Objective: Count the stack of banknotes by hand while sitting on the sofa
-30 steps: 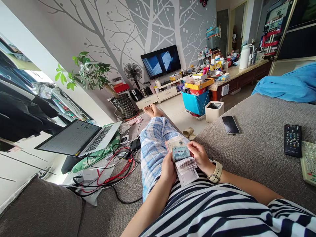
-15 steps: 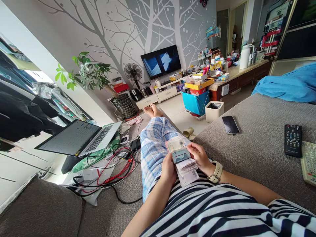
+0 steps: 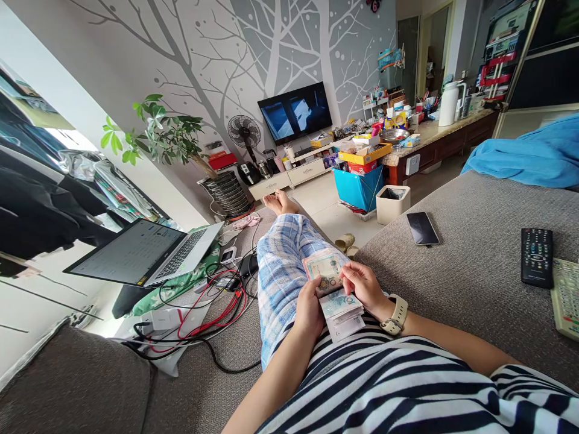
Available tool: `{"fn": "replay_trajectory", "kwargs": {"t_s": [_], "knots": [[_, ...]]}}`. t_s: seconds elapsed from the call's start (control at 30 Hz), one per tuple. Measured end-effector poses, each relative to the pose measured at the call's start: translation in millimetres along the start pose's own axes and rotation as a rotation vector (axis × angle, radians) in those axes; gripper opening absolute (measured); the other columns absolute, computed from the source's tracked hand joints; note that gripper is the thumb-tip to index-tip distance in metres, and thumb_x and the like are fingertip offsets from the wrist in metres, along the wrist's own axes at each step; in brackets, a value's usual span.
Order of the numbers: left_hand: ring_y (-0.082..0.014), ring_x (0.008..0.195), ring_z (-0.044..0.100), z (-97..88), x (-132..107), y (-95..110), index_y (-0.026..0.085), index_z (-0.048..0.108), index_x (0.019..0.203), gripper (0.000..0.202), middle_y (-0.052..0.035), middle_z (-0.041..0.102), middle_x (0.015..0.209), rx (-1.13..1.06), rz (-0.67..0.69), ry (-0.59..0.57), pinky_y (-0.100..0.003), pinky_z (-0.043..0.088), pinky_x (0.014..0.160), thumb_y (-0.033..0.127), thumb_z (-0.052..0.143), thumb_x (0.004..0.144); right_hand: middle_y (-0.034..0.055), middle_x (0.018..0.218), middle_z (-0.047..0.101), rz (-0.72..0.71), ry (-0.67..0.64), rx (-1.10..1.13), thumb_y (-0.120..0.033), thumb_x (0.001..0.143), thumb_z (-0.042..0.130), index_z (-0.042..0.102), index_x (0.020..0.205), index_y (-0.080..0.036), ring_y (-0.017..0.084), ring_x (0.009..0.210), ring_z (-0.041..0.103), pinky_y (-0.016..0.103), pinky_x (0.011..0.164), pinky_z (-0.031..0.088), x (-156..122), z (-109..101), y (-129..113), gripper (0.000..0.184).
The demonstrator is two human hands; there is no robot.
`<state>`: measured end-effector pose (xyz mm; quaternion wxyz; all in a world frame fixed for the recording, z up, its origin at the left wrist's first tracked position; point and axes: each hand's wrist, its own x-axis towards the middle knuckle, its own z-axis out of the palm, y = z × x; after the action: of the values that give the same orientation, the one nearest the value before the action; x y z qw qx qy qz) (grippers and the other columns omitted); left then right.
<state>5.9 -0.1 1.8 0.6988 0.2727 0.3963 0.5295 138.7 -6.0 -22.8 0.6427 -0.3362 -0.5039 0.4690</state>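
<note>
A stack of banknotes (image 3: 324, 266) is bent across my lap, its upper part standing up and its lower part folded down toward my belly. My left hand (image 3: 309, 308) is closed around the left side of the stack, thumb on top of the notes. At the right edge, the thumb and forefinger of my right hand (image 3: 365, 288) are pinched together against the banknotes. A bluish-green note (image 3: 338, 303) lies uppermost on the folded-down part, with white-backed edges under it. A pale watch (image 3: 396, 316) is on my right wrist.
To my left on the sofa are an open laptop (image 3: 183, 253) and tangled red and black cables (image 3: 212, 325). A phone (image 3: 422, 229), a black remote (image 3: 537, 257) and a pale keypad-like device (image 3: 566, 295) lie on the right. Beyond stands a small bin (image 3: 392, 208).
The bluish-green note that my right fingers held upright has come down onto the lower part of the stack. Another note's face now shows above, and my right fingers are back at the edge.
</note>
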Motion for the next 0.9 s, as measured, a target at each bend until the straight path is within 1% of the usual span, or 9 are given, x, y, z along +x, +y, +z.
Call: {"fn": "replay_trajectory", "kwargs": {"t_s": [0.17,0.23,0.33,0.4,0.5,0.63,0.73,0.83,0.9], "knots": [[-0.0266,0.089,0.068,-0.6,0,0,0.013,0.066,0.094,0.027,-0.0103,0.073,0.096,0.005,-0.001,-0.011,-0.038,0.053,0.080,0.024,0.064,0.070,-0.0051,0.044,0.047,-0.026,0.020,0.005,-0.050,0.084,0.056,0.054,0.069,-0.019,0.011,0.044,0.043,0.026,0.052,0.035,3,0,1,0.034],[-0.0254,0.085,0.069,0.8,-2,1,0.015,0.066,0.091,0.023,-0.0086,0.073,0.090,0.013,0.009,-0.006,-0.036,0.053,0.078,0.023,0.065,0.069,-0.0058,0.047,0.046,-0.012,0.056,0.006,-0.048,0.081,0.061,0.052,0.068,-0.020,0.011,0.044,0.042,0.026,0.050,0.034,4,0,3,0.032],[-0.0224,0.074,0.068,3.5,-5,4,0.016,0.065,0.085,0.019,-0.0046,0.071,0.076,0.051,0.029,0.019,-0.034,0.053,0.072,0.021,0.068,0.066,-0.0066,0.051,0.046,0.023,0.117,0.008,-0.045,0.076,0.067,0.049,0.070,-0.020,0.009,0.045,0.039,0.024,0.048,0.030,6,0,7,0.031],[-0.0209,0.070,0.067,4.8,-7,5,0.017,0.064,0.082,0.019,-0.0031,0.069,0.071,0.076,0.032,0.031,-0.032,0.053,0.069,0.021,0.070,0.065,-0.0075,0.051,0.044,0.030,0.136,0.015,-0.043,0.074,0.069,0.049,0.073,-0.020,0.009,0.045,0.036,0.023,0.047,0.027,7,-1,10,0.031],[-0.0217,0.072,0.067,5.5,-7,5,0.017,0.064,0.084,0.022,-0.0035,0.070,0.074,0.079,0.027,0.017,-0.033,0.052,0.069,0.020,0.070,0.063,-0.0076,0.053,0.045,0.027,0.149,0.019,-0.043,0.075,0.068,0.048,0.079,-0.021,0.009,0.046,0.036,0.023,0.047,0.026,8,-2,14,0.031],[-0.0235,0.077,0.068,4.3,-6,3,0.018,0.065,0.089,0.027,-0.0046,0.071,0.078,0.072,0.030,-0.014,-0.034,0.052,0.072,0.018,0.070,0.063,-0.0066,0.055,0.049,0.045,0.159,-0.001,-0.044,0.077,0.065,0.047,0.089,-0.022,0.011,0.047,0.041,0.024,0.049,0.030,8,-3,14,0.031],[-0.0231,0.075,0.068,3.4,-5,3,0.017,0.065,0.090,0.026,-0.0048,0.072,0.078,0.074,0.031,-0.025,-0.035,0.053,0.073,0.017,0.069,0.064,-0.0042,0.058,0.051,0.037,0.153,-0.055,-0.046,0.078,0.063,0.051,0.084,-0.020,0.012,0.050,0.045,0.025,0.050,0.033,8,-4,11,0.029],[-0.0225,0.074,0.068,3.5,-4,3,0.016,0.065,0.088,0.023,-0.0052,0.072,0.078,0.073,0.033,-0.008,-0.035,0.053,0.073,0.017,0.068,0.066,-0.0018,0.061,0.052,0.004,0.141,-0.114,-0.047,0.079,0.061,0.054,0.074,-0.018,0.013,0.053,0.047,0.025,0.050,0.035,8,-3,9,0.030],[-0.0227,0.075,0.069,3.7,-3,3,0.015,0.065,0.090,0.021,-0.0066,0.072,0.079,0.051,0.025,0.009,-0.035,0.054,0.074,0.020,0.065,0.069,-0.0017,0.060,0.052,0.003,0.144,-0.130,-0.047,0.080,0.060,0.055,0.072,-0.018,0.013,0.053,0.048,0.025,0.051,0.035,9,-3,8,0.031]]}}
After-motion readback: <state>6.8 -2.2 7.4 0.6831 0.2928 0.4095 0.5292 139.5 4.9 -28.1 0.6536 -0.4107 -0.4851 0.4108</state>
